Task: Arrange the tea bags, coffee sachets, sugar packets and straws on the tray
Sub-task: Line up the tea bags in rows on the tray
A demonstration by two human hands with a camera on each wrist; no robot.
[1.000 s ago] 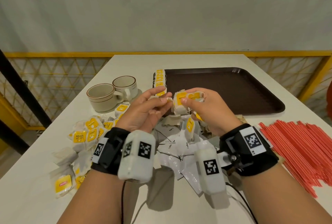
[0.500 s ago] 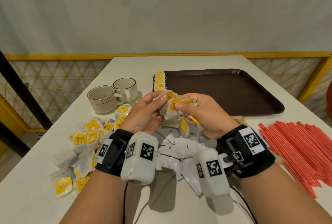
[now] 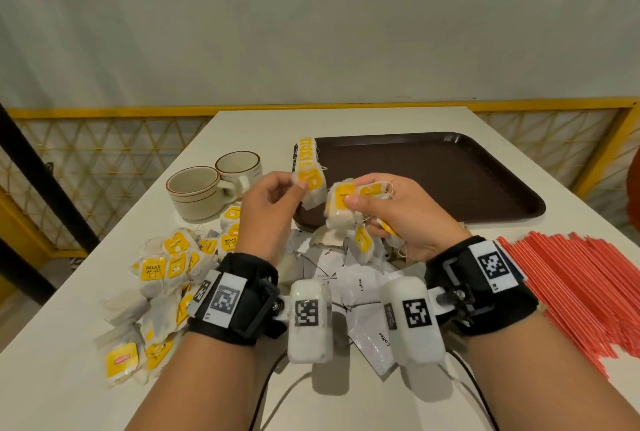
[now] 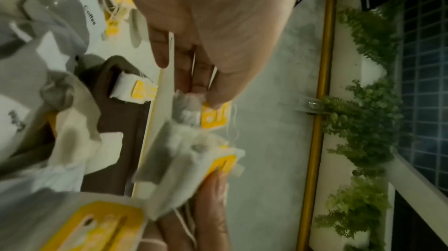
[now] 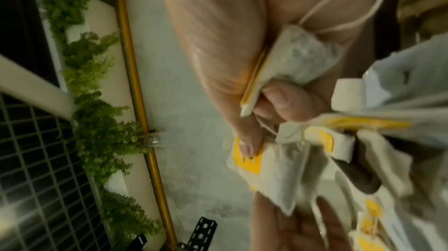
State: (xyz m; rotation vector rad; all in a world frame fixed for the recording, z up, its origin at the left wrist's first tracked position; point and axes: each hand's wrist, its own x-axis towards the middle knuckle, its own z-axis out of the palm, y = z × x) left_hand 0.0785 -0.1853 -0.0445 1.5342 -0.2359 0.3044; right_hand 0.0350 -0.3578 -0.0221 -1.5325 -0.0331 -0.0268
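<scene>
A white table (image 3: 346, 122) stands before a grey wall (image 3: 311, 32) with yellow railing (image 3: 104, 112).

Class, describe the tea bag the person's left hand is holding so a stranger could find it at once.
Start at the dark brown tray on the white table. At the tray's near left corner the left hand pinches one tea bag with a yellow tag. Unlike the row of tea bags along the tray's left edge, it is held in the air.

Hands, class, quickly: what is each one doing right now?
Left hand: pinches one tea bag.
Right hand: grips a bunch of tea bags.
</scene>
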